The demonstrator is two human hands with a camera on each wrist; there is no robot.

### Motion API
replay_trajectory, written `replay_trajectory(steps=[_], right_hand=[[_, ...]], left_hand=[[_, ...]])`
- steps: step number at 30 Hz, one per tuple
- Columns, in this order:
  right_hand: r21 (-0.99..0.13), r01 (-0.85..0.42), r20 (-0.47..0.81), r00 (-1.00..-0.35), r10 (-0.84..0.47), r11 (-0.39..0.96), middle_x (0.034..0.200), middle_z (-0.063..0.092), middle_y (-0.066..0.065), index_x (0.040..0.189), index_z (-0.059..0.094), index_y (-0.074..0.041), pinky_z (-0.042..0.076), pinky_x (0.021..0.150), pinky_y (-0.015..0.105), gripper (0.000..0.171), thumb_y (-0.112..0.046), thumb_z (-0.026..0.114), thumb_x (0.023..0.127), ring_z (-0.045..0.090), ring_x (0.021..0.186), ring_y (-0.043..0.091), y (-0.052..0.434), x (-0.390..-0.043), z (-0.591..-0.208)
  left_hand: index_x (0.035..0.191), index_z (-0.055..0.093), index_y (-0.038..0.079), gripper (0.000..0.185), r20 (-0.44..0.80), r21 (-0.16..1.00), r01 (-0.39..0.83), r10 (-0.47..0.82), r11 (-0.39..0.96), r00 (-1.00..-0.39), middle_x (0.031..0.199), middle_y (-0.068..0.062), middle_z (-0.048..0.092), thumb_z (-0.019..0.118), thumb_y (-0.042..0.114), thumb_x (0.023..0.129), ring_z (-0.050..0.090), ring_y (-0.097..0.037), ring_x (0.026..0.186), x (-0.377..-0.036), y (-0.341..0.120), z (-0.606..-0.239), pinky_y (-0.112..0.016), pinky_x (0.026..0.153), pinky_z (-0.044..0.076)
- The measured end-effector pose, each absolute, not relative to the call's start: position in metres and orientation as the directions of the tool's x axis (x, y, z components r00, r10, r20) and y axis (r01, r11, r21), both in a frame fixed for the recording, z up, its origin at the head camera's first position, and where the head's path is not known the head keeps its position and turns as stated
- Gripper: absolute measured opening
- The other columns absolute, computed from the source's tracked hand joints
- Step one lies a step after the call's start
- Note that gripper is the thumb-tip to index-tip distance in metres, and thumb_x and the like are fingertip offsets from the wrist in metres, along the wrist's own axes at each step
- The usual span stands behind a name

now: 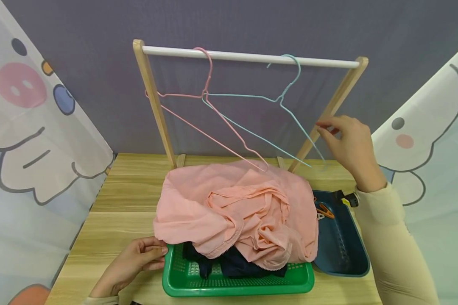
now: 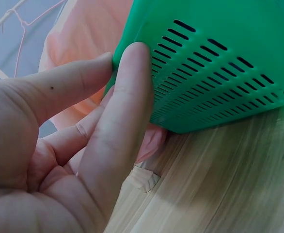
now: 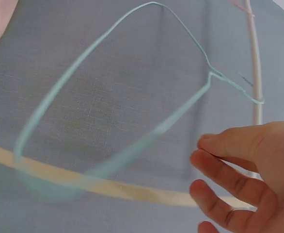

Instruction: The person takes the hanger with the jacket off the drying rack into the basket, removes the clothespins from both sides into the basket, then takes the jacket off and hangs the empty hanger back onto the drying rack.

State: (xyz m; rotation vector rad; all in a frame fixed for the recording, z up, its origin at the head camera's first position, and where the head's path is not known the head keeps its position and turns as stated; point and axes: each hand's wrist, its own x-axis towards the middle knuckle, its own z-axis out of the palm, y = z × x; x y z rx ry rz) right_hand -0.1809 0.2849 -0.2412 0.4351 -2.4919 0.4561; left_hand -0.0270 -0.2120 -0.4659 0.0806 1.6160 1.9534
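Note:
Down at the left, my left hand [image 1: 139,258] pinches the rim of a green plastic basket [image 1: 236,291] between thumb and fingers. A pink garment [image 1: 236,203] with a toothed zipper edge lies bunched on the basket, over dark navy cloth [image 1: 236,264]. My right hand [image 1: 351,142] is raised beside the rack's right post, fingers loosely bent and holding nothing. Left of it a light blue hanger [image 1: 280,99] hangs from the white rod [image 1: 248,56]. Its lower end looks blurred in the right wrist view. A pink hanger [image 1: 205,93] hangs farther left, also bare.
Wooden posts [image 1: 154,101] carry the rod. A dark blue tray [image 1: 339,250] with an orange clip [image 1: 325,211] stands right of the basket on the wooden table [image 1: 110,199]. Behind is a grey cloth backdrop [image 1: 248,21]; patterned curtains [image 1: 442,106] flank both sides.

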Motion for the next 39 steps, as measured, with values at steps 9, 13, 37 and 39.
replay_trajectory(steps=[9,13,37,39], right_hand=[[-0.225,-0.373,0.539,-0.817,-0.204,0.9,0.095,0.073,0.014,0.105,0.077,-0.006,0.042,0.052,0.037,0.015,-0.01,0.074,0.091,0.065,0.076,0.029,0.311,-0.128,-0.285],[-0.264,-0.336,0.46,-0.868,-0.188,0.904,0.095,0.072,0.015,0.107,0.076,-0.004,0.048,0.051,0.041,0.018,-0.012,0.074,0.091,0.066,0.076,0.032,0.32,-0.119,-0.313],[-0.341,-0.334,0.131,-0.943,-0.307,0.879,0.058,0.035,-0.007,0.068,0.043,-0.019,0.027,0.066,0.043,0.038,-0.01,0.066,0.096,0.038,0.055,0.014,0.295,-0.133,-0.381],[-0.347,-0.399,0.209,-0.915,-0.345,0.849,0.059,0.034,-0.009,0.069,0.045,-0.02,0.031,0.062,0.036,0.036,-0.007,0.067,0.095,0.036,0.054,0.01,0.288,-0.126,-0.374]], left_hand=[[0.123,0.054,-0.016,0.032,-0.325,0.915,-0.398,0.471,-0.062,-0.82,0.109,-0.012,0.065,0.059,0.007,0.102,0.069,-0.02,0.095,-0.027,-0.212,-0.465,-0.038,0.083,0.059],[0.125,0.053,-0.017,0.035,-0.34,0.913,-0.406,0.467,-0.046,-0.816,0.11,-0.013,0.064,0.06,0.009,0.102,0.069,-0.023,0.096,-0.026,-0.214,-0.465,-0.04,0.084,0.058],[0.128,0.05,-0.017,0.038,-0.348,0.915,-0.404,0.456,-0.027,-0.819,0.109,-0.012,0.064,0.059,0.009,0.102,0.069,-0.022,0.089,-0.029,-0.212,-0.465,-0.038,0.08,0.06],[0.129,0.05,-0.018,0.039,-0.347,0.914,-0.405,0.459,-0.031,-0.818,0.108,-0.012,0.064,0.059,0.009,0.102,0.069,-0.022,0.09,-0.029,-0.212,-0.465,-0.038,0.08,0.059]])
